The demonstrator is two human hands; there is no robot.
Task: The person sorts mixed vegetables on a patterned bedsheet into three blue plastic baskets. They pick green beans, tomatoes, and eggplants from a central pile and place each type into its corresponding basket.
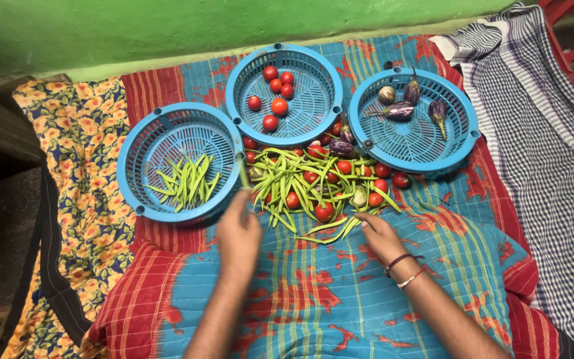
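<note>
A blue and red striped cloth carries three round blue baskets, with a mixed heap of green beans and tomatoes lying just below them. The left hand pinches one green bean upright beside the left basket, which holds beans. The right hand rests, fingers loosely spread, on the heap's lower edge.

A single head-worn view looks steeply down and forward — from above the person's forearms, which enter at 6 o'clock. It sits fairly near the patterned cloth, facing the green wall at 12 o'clock — three blue baskets fill mid-frame.
</note>
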